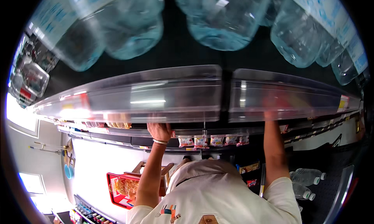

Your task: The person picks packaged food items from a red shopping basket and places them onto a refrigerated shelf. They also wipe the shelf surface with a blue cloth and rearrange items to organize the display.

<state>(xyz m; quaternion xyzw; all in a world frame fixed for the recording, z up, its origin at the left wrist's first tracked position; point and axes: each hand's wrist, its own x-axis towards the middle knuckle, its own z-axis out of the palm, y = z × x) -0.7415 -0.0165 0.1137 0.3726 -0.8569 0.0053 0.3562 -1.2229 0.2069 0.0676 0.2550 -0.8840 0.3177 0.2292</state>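
Both my arms reach forward under a shelf with a clear plastic front strip (pixel 175 92). My left hand (pixel 159 132), a bracelet at its wrist, is at a lower shelf edge; its fingers are hidden behind the strip. My right hand (pixel 271 104) shows only blurred through the strip, beside a red and yellowish shape that I cannot make out. What either hand holds cannot be told. On the shelf above stand large clear plastic bottles (pixel 222 28) with bluish bases. Several small printed snack bags (pixel 201 142) sit on a lower shelf between my arms.
A red plastic basket (pixel 112 191) with bagged goods (pixel 125 187) rests on a wooden stool (pixel 167 171) at lower left. More clear bottles (pixel 306 177) lie on a dark shelf at right. Cleaning tools (pixel 68 153) hang on the left wall.
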